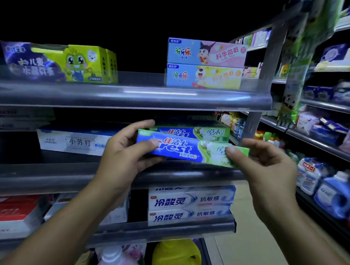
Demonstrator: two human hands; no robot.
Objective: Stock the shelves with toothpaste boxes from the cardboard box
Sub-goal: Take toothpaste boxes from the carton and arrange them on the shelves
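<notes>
A blue and green Crest toothpaste box (191,149) is held level in front of the middle shelf (49,177). My left hand (128,148) grips its left end, thumb on the front face. My right hand (262,163) pinches its right end. Just behind it, a matching Crest box (192,132) lies on the middle shelf. The cardboard box is out of view.
A white toothpaste carton (70,141) lies left on the middle shelf. Children's toothpaste boxes (205,63) and a green pack (59,62) stand on the upper shelf (131,95). White and blue boxes (190,205) fill the lower shelf. Detergent bottles (334,195) line the right aisle racks.
</notes>
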